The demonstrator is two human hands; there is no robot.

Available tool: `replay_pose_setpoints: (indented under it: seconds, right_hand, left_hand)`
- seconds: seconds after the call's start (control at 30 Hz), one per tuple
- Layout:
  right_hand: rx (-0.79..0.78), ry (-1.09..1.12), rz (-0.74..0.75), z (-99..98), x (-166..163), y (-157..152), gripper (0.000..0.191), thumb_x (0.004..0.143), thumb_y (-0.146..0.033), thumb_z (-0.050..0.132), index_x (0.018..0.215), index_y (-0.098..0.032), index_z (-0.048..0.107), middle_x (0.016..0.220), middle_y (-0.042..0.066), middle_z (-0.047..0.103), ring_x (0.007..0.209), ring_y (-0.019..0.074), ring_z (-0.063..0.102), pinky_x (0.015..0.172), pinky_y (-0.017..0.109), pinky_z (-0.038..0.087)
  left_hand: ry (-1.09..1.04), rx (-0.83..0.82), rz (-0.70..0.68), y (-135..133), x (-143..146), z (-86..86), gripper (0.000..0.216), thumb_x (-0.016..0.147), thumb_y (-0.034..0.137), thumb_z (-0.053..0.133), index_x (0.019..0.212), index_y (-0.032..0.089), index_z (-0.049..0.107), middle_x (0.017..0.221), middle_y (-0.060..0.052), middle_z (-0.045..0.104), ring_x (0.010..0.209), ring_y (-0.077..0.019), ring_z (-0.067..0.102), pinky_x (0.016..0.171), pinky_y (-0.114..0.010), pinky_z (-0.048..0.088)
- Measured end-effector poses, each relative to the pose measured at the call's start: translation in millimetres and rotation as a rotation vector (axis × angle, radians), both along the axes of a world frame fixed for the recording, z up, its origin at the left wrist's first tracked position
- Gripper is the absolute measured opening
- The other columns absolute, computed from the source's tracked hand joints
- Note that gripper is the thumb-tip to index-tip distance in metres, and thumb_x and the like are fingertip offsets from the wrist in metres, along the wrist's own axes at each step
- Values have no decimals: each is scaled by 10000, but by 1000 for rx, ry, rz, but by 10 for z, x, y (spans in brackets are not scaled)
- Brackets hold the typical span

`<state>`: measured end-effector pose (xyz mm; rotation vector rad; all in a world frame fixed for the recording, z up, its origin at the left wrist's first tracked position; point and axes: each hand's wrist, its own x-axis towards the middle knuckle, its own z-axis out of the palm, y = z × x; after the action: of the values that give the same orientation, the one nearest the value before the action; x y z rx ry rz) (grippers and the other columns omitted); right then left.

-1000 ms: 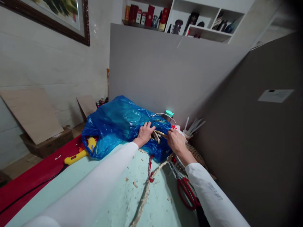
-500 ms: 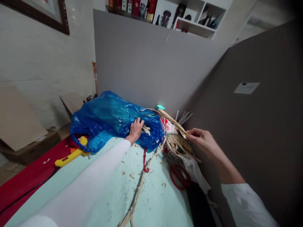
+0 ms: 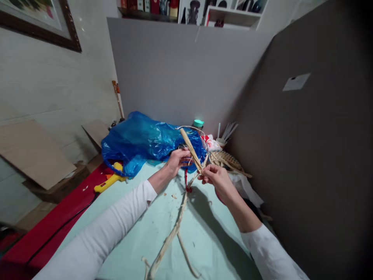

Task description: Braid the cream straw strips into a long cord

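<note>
My right hand (image 3: 217, 179) pinches the lower end of a pale, dried, straw-like strip (image 3: 190, 147), which slants up and to the left. Just left of the strip is my left hand (image 3: 177, 160), fingers bent in front of the mouth of a blue plastic bag (image 3: 151, 132). A thin pale strand shows by its fingertips, but what they hold is hard to make out. Below both hands a long braided cord (image 3: 177, 223) of the same pale fibre runs along the table toward me. A red tie (image 3: 186, 181) is fastened to it.
A yellow corded tool (image 3: 109, 182) lies left of the bag. Beyond my right hand are a woven basket (image 3: 230, 159), white paper (image 3: 246, 188) and a cup of white sticks (image 3: 222, 142). A green-lidded jar (image 3: 198, 123) stands against the grey partition (image 3: 186, 70). Scraps dot the pale green tabletop (image 3: 145, 229).
My left hand has come away from the bag's mouth to the strip. My right hand has moved left with the strip, from above the basket to over the braided cord.
</note>
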<state>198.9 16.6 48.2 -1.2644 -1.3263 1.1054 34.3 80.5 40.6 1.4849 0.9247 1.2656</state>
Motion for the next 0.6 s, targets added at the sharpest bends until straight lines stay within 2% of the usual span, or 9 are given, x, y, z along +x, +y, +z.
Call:
replay_pose_setpoints:
  seconds: [0.1,0.23,0.3,0.37,0.4,0.47,0.53,0.6]
  right_hand:
    - [12,-68,-21,-149,-23,-106,130,661,-257,611,579,-190,535,489,-8,570,564,177,630,524,254,439]
    - [22,-165,19,-262,-78,-203,127,697,-239,623,605,-185,554,556,4,620,511,142,568,521,253,412]
    - [75,-160,53,-291,-154,-216,123,719,-280,650,785,-189,600,768,26,686,648,161,617,587,263,455]
    - [160,-131,73,-322,-242,-209,340,722,-319,688,1021,-211,567,955,36,678,778,173,633,665,278,487]
    - [199,-115,74,-339,-280,-202,420,717,-327,706,1083,-218,534,968,32,665,783,171,627,679,282,491]
    - [224,-68,65,-374,-320,-190,427,706,-325,729,1064,-214,525,855,5,638,707,157,601,657,280,484]
    - [173,33,61,-397,-306,-186,331,718,-333,722,967,-201,550,759,-9,612,662,151,586,639,276,473]
    - [97,141,64,-404,-254,-187,264,731,-351,711,892,-184,584,750,7,628,681,160,601,657,281,471]
  left_hand:
    - [-115,-104,-92,-199,-48,37,276,727,301,629,923,110,663,873,-113,698,748,-193,655,708,-342,528]
    - [-198,-161,-80,-369,-142,-8,242,665,234,659,881,127,649,851,-55,662,716,-144,607,676,-280,493]
    - [-202,-153,-54,-437,-153,-60,198,681,223,640,858,134,648,819,-27,644,686,-126,581,648,-256,466]
    - [-168,-131,-29,-498,-135,-118,129,697,213,624,802,140,643,747,1,620,645,-112,549,610,-236,428]
    - [-140,-123,-24,-524,-119,-146,94,699,203,619,767,141,638,710,10,606,628,-107,534,595,-229,409]
    - [-101,-121,-46,-557,-90,-196,46,698,180,620,717,140,630,670,17,593,619,-104,522,589,-224,390]
    - [-114,-145,-111,-561,-81,-238,51,708,185,638,716,134,638,680,9,604,633,-107,533,613,-226,400]
    - [-170,-194,-189,-542,-93,-275,88,716,208,670,748,126,660,708,-4,621,645,-109,549,647,-233,422]
